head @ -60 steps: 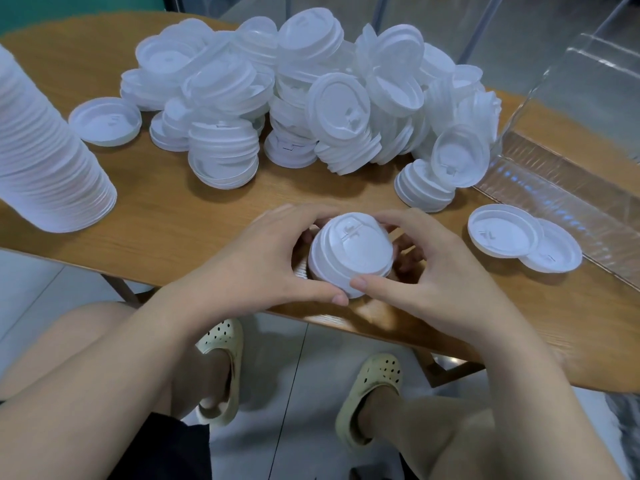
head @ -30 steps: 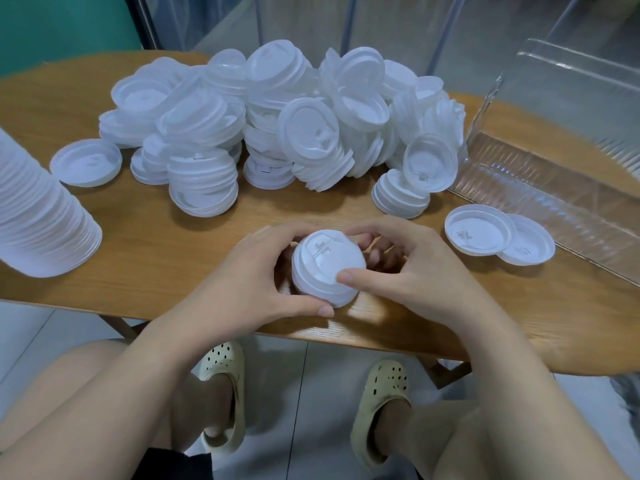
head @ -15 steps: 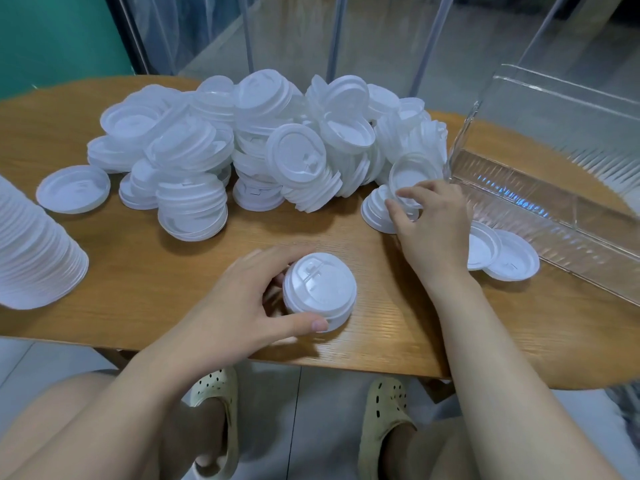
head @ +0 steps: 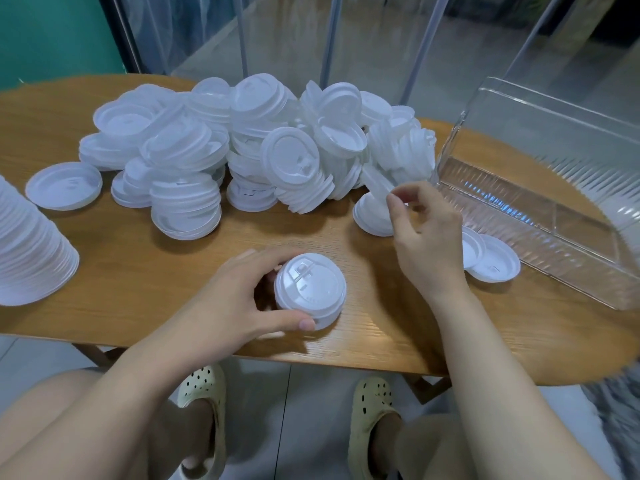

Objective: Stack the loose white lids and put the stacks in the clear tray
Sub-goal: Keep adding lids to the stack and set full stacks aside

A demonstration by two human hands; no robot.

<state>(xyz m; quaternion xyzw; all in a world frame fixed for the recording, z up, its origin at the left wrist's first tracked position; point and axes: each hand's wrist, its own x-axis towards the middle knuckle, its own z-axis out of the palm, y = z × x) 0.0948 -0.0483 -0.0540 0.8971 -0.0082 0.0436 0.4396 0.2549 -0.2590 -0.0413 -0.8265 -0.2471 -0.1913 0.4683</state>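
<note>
A short stack of white lids (head: 310,291) stands near the front edge of the wooden table (head: 145,271); my left hand (head: 239,299) grips it with thumb and fingers curled round its side. My right hand (head: 424,233) is raised to the right of it and pinches one white lid (head: 377,183) by its rim, tilted, just above a small lid stack (head: 372,216). A big heap of loose white lids (head: 263,147) fills the back of the table. The clear tray (head: 540,202) lies at the right.
A tall leaning stack of lids (head: 31,251) stands at the left edge. One lid (head: 64,186) lies alone left of the heap. Two lids (head: 491,259) lie beside the tray's near wall. My knees and sandals show below the table edge.
My right hand let go of the front stack, reached right to the small stack beside the tray and lifted one lid. My left hand stayed gripping the front stack.
</note>
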